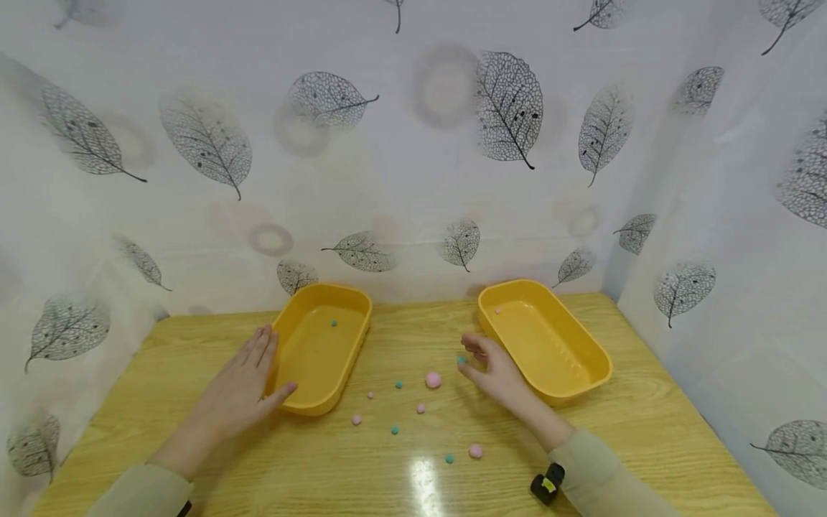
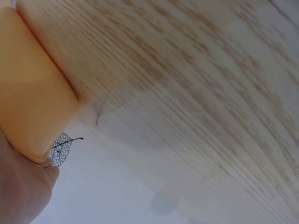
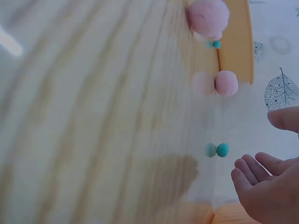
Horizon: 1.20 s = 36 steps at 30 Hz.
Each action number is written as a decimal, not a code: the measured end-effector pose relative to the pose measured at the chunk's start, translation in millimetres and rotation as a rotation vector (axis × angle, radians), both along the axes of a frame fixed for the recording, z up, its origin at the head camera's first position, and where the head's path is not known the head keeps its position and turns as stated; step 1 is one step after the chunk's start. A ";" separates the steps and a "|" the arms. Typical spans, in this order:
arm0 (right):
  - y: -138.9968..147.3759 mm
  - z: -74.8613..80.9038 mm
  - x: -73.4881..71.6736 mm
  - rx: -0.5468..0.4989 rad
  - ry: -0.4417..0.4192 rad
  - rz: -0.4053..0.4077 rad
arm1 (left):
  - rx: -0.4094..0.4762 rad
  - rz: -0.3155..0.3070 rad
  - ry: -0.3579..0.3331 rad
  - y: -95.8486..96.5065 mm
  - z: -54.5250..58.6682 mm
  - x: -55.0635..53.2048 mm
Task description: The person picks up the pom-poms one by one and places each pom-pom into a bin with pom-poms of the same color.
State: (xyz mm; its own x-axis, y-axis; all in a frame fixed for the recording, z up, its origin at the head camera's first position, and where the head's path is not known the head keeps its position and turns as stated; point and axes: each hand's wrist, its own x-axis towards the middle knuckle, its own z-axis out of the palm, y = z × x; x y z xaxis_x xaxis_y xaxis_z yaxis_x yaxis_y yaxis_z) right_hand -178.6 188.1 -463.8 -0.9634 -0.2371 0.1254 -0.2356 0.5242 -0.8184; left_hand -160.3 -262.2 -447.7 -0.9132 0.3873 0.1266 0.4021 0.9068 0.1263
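My left hand (image 1: 242, 388) rests along the near-left side of the left yellow tray (image 1: 310, 410), fingers straight and thumb over its rim. In the left wrist view, the hand (image 2: 23, 186) touches the rim at the tray's end. A teal pom-pom (image 1: 334, 323) lies inside this tray. My right hand (image 1: 494, 370) hovers beside the right yellow tray (image 1: 545, 337), thumb and fingers spread apart with nothing between them. Just off its fingertips sits a teal pom-pom (image 3: 223, 150). Inside the right tray is a small pink pom-pom (image 1: 497, 311).
Between the trays, several pink and teal pom-poms lie scattered on the wooden table (image 1: 310, 467), among them a larger pink pom-pom (image 1: 433, 380). A black wrist device (image 1: 547, 483) shows by the right sleeve. A leaf-patterned curtain (image 1: 400, 165) borders the table's back and sides.
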 end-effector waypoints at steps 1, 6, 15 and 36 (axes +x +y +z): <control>-0.4 -0.6 -0.8 0.003 -0.013 -0.006 | -0.001 0.000 0.000 0.0 0.0 0.0; -2.8 -4.6 -4.4 0.022 -0.071 -0.035 | -0.008 0.000 0.001 0.4 1.1 0.1; -4.3 -12.9 -11.4 0.041 -0.123 -0.083 | -0.021 0.001 0.006 0.9 1.0 0.2; -6.7 -14.5 -24.8 0.133 -0.045 -0.105 | -0.002 0.000 0.000 0.0 1.2 0.1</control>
